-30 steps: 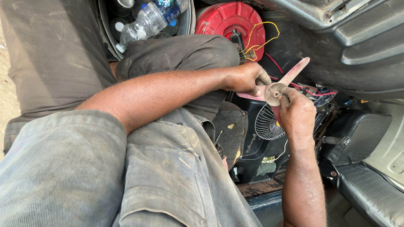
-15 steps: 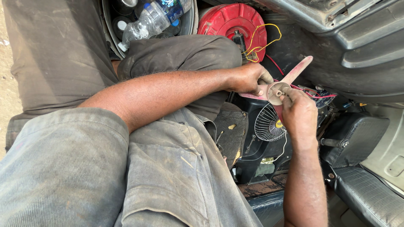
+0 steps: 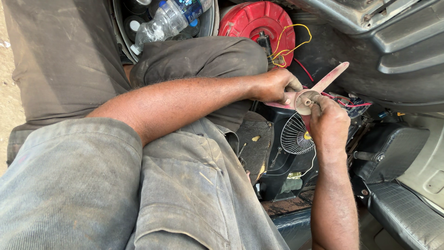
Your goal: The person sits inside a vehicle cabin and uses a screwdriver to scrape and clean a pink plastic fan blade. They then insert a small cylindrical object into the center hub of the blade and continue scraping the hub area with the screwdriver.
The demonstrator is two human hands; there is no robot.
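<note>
a person's left hand [image 3: 276, 87] is closed around the hub end of a pink fan blade [image 3: 323, 83], fingers curled over the near side of the pale round hub [image 3: 303, 99]. the right hand [image 3: 329, 122] comes up from below, its fingertips [image 3: 313, 103] pinched together on the centre of that hub; whether they grip a small part there cannot be told. the blade sits between the two hands, one long vane slanting up and away beyond the right hand's knuckles, another vane showing under the left hand's fingers. just beneath the right hand's palm lies a small round wire fan guard [image 3: 296, 134] with a yellow centre, set on a black casing [image 3: 286, 166]. beyond the left hand, a red round cover [image 3: 252, 21] with yellow wires [image 3: 289, 44] rests close by, and red wires [image 3: 344, 101] trail past the right hand's far side. further off from the left forearm, a clear plastic bottle [image 3: 164, 21] lies in a dark tub [image 3: 210, 23].
</note>
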